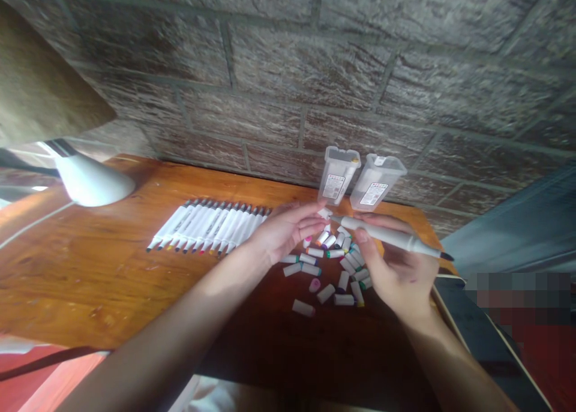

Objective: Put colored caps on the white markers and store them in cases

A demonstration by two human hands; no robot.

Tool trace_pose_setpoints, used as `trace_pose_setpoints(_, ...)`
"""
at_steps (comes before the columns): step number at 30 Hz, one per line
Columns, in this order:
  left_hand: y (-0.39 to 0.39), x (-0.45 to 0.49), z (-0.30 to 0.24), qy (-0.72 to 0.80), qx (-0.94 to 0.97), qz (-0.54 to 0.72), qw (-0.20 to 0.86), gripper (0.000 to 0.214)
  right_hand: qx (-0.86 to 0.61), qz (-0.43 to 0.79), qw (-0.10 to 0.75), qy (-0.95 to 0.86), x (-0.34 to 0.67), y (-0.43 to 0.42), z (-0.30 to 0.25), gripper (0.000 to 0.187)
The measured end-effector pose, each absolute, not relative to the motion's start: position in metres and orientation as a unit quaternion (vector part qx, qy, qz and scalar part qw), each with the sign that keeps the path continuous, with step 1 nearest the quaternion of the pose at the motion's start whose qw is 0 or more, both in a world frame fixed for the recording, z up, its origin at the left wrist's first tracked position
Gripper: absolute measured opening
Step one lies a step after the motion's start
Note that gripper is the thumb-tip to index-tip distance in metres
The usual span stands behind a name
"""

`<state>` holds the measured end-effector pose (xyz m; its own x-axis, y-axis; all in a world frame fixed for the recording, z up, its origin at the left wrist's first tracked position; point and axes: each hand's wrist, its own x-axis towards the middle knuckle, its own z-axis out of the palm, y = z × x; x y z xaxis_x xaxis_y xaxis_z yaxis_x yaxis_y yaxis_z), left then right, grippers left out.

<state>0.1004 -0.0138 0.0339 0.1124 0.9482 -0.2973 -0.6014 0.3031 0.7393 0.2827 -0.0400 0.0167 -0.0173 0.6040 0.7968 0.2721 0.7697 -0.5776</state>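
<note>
In my right hand (400,268) is a white marker (387,234), held slantwise, its dark broad tip bare at the right end and its narrow end pointing left. My left hand (288,229) pinches a small white marker cap (326,213) right by that narrow end; whether the two touch I cannot tell. Below both hands lie several loose white caps (310,269) with coloured ends, scattered on the wooden table (112,280). A row of uncapped white markers (211,225) lies side by side to the left, partly hidden behind my left hand.
Two clear plastic cases (338,175) with labels stand at the back by the brick wall (270,100). A lamp (90,175) with a white base and tan shade is at the far left, its cord running left. A dark panel (486,334) borders the table's right side.
</note>
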Motion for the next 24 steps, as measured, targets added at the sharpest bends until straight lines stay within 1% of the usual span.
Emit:
trace_pose_setpoints(8, -0.015, 0.101, 0.033, 0.394, 0.256, 0.54, 0.699, 0.007, -0.336, 0.131, 0.582, -0.729, 0.281, -0.039, 0.015, 0.021)
trace_pose_setpoints(14, -0.015, 0.101, 0.032, 0.404, 0.276, 0.531, 0.692, 0.005, -0.356, 0.069, 0.564, -0.742, 0.291, -0.039, 0.02, 0.01)
trace_pose_setpoints(17, -0.014, 0.099, 0.033, 0.4, 0.261, 0.544, 0.69, 0.006, -0.364, 0.065, 0.595, -0.714, 0.292, -0.04, 0.021, 0.009)
trace_pose_setpoints(21, -0.013, 0.097, 0.034, 0.392, 0.263, 0.534, 0.701, 0.006, -0.337, 0.118, 0.659, -0.662, 0.286, -0.039, 0.021, 0.01)
trace_pose_setpoints(24, -0.014, 0.097, 0.034, 0.379, 0.265, 0.524, 0.715, 0.006, -0.326, 0.131, 0.682, -0.642, 0.283, -0.037, 0.022, 0.008)
